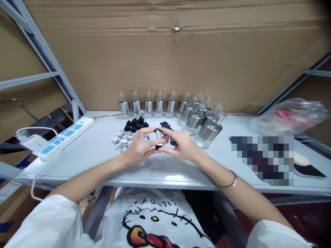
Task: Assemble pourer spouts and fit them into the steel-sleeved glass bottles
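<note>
White bench (90, 155), cardboard backdrop (165, 58).
I see left hand (139, 147) and right hand (182, 144) both pinched on one small black-silver part (159, 133).

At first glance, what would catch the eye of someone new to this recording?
The left hand and right hand meet at the centre, pinching a small part between them. Behind them, a row of bottles with metal collars runs along the back and bunches up towards the right. A white power strip lies at the left, and a plastic bag at the right.
</note>
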`<control>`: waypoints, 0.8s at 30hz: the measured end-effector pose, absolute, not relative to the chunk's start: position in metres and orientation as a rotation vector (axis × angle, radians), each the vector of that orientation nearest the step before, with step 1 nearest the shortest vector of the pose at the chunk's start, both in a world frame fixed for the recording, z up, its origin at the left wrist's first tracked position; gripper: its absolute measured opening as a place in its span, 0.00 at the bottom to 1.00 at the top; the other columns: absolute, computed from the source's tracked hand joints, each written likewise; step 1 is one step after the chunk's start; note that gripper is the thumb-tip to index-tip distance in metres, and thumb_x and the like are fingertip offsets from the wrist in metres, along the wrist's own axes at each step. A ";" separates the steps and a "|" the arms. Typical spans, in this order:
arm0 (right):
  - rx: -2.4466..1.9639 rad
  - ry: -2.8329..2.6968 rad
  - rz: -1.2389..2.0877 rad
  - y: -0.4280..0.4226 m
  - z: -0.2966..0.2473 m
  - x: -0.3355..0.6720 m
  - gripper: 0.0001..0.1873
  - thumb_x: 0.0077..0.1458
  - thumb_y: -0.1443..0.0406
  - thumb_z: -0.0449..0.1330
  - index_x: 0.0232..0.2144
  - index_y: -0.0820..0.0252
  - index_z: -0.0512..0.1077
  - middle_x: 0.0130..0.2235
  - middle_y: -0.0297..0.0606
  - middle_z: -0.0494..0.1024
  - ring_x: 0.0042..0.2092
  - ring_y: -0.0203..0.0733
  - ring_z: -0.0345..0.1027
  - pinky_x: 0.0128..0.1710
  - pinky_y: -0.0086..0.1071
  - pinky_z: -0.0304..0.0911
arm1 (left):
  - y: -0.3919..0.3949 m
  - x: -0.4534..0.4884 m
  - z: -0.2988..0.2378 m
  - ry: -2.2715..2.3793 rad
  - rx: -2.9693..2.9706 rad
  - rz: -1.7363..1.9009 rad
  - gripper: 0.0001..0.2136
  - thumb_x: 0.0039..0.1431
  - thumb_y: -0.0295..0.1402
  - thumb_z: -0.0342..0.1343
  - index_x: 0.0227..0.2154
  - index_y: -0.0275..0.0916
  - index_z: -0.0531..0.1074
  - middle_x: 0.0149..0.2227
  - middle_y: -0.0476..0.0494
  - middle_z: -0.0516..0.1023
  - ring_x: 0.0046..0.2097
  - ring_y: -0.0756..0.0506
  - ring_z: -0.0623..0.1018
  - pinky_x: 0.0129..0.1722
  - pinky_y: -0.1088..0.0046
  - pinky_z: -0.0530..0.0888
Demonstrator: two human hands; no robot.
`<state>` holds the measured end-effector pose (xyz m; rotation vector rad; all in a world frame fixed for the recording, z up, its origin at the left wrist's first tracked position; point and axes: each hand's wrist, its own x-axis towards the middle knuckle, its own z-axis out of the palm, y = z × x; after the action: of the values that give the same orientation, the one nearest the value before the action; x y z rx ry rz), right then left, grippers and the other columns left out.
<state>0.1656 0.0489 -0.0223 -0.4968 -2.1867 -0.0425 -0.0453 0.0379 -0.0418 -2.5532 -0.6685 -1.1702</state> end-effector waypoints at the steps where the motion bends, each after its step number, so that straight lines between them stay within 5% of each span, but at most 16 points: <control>1: -0.495 -2.200 -0.014 0.049 -0.023 0.165 0.29 0.58 0.53 0.58 0.57 0.63 0.63 0.30 0.36 0.80 0.27 0.35 0.72 0.30 0.28 0.67 | 0.038 -0.045 -0.042 -0.669 -2.567 -1.174 0.13 0.63 0.36 0.52 0.50 0.43 0.67 0.49 0.38 0.60 0.55 0.41 0.66 0.50 0.60 0.74; 7: -0.445 -2.195 -0.098 0.051 -0.026 0.165 0.28 0.62 0.55 0.54 0.61 0.61 0.59 0.27 0.33 0.79 0.25 0.34 0.71 0.28 0.27 0.65 | 0.038 -0.043 -0.041 -0.610 -2.679 -1.257 0.14 0.64 0.35 0.51 0.52 0.44 0.64 0.49 0.40 0.57 0.47 0.47 0.71 0.49 0.61 0.77; 24: -0.400 -2.225 -0.158 0.049 -0.023 0.163 0.23 0.65 0.56 0.49 0.53 0.69 0.65 0.22 0.33 0.77 0.21 0.33 0.68 0.24 0.26 0.61 | 0.037 -0.042 -0.046 -0.667 -2.744 -1.279 0.16 0.63 0.34 0.52 0.53 0.46 0.63 0.46 0.43 0.55 0.45 0.48 0.71 0.49 0.61 0.78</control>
<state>0.1631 0.0491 -0.0230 -0.3999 -2.2247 -0.1576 -0.0421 0.0367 -0.0464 -2.7443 -0.6670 -1.2786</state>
